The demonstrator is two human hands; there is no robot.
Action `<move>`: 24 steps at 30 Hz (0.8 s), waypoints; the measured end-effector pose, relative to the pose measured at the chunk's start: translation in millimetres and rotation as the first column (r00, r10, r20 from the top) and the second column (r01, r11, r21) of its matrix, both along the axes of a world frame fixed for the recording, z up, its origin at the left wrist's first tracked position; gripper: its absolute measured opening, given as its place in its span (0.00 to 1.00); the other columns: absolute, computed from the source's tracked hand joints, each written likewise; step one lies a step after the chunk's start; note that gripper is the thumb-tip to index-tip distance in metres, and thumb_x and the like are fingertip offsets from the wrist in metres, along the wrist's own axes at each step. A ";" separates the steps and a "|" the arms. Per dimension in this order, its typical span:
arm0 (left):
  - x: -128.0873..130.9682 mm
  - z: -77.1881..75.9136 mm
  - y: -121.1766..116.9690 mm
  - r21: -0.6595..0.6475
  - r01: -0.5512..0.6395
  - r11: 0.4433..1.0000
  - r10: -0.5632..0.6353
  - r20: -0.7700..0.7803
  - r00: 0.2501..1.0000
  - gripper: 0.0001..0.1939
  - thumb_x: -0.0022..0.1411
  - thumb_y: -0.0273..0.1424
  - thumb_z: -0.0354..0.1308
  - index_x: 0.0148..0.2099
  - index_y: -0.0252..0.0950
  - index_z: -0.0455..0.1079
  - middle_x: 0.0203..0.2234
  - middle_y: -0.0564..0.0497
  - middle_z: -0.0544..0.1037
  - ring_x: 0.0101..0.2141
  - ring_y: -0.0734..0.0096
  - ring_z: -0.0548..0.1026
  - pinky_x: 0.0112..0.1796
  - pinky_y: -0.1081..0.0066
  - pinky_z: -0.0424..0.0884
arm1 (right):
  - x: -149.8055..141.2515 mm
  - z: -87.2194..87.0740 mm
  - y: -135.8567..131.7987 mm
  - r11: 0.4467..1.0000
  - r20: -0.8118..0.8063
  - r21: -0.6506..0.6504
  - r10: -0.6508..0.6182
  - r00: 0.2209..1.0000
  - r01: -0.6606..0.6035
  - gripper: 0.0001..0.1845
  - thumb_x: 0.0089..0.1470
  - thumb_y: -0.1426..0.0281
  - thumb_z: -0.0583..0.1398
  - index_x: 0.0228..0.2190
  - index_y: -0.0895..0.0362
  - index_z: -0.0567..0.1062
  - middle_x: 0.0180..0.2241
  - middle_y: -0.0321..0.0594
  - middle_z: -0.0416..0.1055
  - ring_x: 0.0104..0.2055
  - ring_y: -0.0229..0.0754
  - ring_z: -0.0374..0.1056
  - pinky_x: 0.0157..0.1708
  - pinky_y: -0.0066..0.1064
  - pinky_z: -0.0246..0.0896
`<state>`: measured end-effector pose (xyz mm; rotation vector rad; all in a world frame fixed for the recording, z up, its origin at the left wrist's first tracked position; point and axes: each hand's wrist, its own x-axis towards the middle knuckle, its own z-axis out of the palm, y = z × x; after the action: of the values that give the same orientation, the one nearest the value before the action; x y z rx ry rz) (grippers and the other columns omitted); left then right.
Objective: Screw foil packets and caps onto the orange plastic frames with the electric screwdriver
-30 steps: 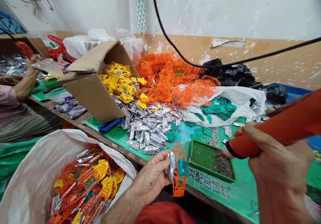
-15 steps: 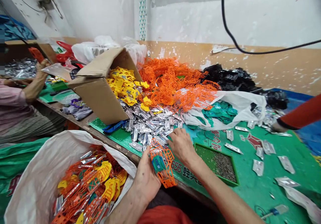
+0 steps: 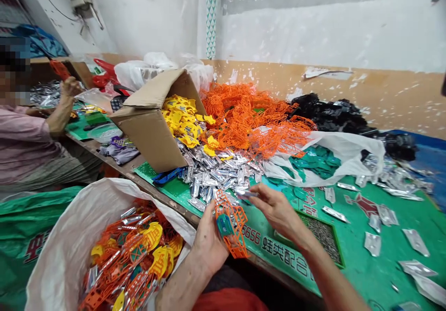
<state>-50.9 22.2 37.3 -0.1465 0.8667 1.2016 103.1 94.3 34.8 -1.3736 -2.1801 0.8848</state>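
My left hand (image 3: 211, 239) is closed around an orange plastic lattice frame (image 3: 234, 236) with a teal piece (image 3: 224, 225) set in its middle. Just right of it, my right hand (image 3: 277, 206) pinches a small silver metallic piece (image 3: 245, 193) between thumb and fingers. The silver piece is apart from the orange frame. Behind both hands spreads a heap of similar silver pieces (image 3: 212, 176). Close to my right forearm, a green tray (image 3: 340, 250) of tiny dark metal parts sits partly hidden.
A white sack (image 3: 52, 255) of orange and yellow parts stands at left. A tipped cardboard box (image 3: 149, 134) spills yellow pieces (image 3: 181, 116). Orange lattices (image 3: 251, 111), teal pieces (image 3: 315, 160) and black plastic (image 3: 327, 111) lie behind. Another person (image 3: 28, 139) sits at far left.
My right hand has drawn back from the silver heap with a silver piece in its fingers. The orange-red sleeved arm at right has left the view. The camera has turned slightly left.
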 end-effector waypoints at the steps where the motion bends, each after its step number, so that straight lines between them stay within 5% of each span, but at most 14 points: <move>1: 0.7 1.5 0.4 0.014 0.012 1.000 -0.012 0.010 1.000 0.22 0.67 0.42 0.46 0.34 0.32 0.72 0.18 0.48 0.77 0.20 0.64 0.75 0.31 0.66 0.72 | 11.8 10.3 -6.1 0.994 -0.057 -0.072 0.083 0.995 -0.087 0.11 0.60 0.64 0.55 0.37 0.55 0.75 0.32 0.37 0.74 0.34 0.38 0.69 0.35 0.29 0.64; 4: 6.5 4.1 0.5 0.036 0.050 0.998 -0.051 0.004 0.999 0.24 0.67 0.43 0.45 0.30 0.32 0.71 0.18 0.46 0.78 0.19 0.65 0.75 0.32 0.65 0.72 | 39.3 38.2 -24.5 0.891 -0.225 -0.348 0.223 0.948 -0.292 0.10 0.55 0.61 0.60 0.36 0.53 0.78 0.35 0.36 0.77 0.38 0.39 0.71 0.39 0.28 0.64; 8: 21.0 2.7 -2.5 0.019 0.153 0.988 -0.151 -0.070 0.986 0.23 0.67 0.43 0.46 0.28 0.33 0.69 0.17 0.47 0.77 0.17 0.65 0.74 0.26 0.66 0.71 | 43.9 52.1 -41.1 0.850 -0.264 -0.385 0.273 0.925 -0.360 0.08 0.53 0.65 0.63 0.35 0.52 0.80 0.33 0.35 0.76 0.36 0.37 0.70 0.38 0.26 0.63; 12: 31.8 -2.9 -6.2 0.077 0.175 0.981 -0.166 -0.118 0.979 0.22 0.67 0.43 0.46 0.29 0.33 0.70 0.16 0.50 0.76 0.15 0.68 0.71 0.21 0.70 0.67 | 32.3 35.0 -43.2 0.920 -0.365 -0.334 0.076 0.928 -0.206 0.10 0.49 0.70 0.64 0.36 0.55 0.74 0.25 0.30 0.70 0.26 0.33 0.63 0.27 0.25 0.57; 18: 40.6 -10.2 -4.7 0.145 0.019 0.989 -0.005 -0.097 0.995 0.17 0.66 0.39 0.51 0.32 0.34 0.72 0.21 0.53 0.77 0.20 0.73 0.72 0.31 0.72 0.70 | 17.3 -0.5 -52.4 0.867 -0.630 -0.496 -0.321 0.708 -0.048 0.21 0.42 0.59 0.68 0.35 0.58 0.71 0.25 0.31 0.67 0.25 0.33 0.60 0.25 0.25 0.56; 24: 45.8 -21.2 -3.9 0.231 0.087 0.969 -0.042 -0.194 0.980 0.16 0.64 0.42 0.53 0.34 0.34 0.72 0.26 0.51 0.78 0.33 0.64 0.76 0.42 0.67 0.70 | 17.7 -11.0 -71.4 0.836 -0.653 -0.544 -0.367 0.662 -0.073 0.21 0.51 0.53 0.62 0.34 0.60 0.76 0.26 0.35 0.69 0.25 0.32 0.59 0.24 0.24 0.53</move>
<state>-5.1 18.3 16.1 0.1928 0.8759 1.2619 120.9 22.9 23.8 -1.0793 -1.1935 1.7092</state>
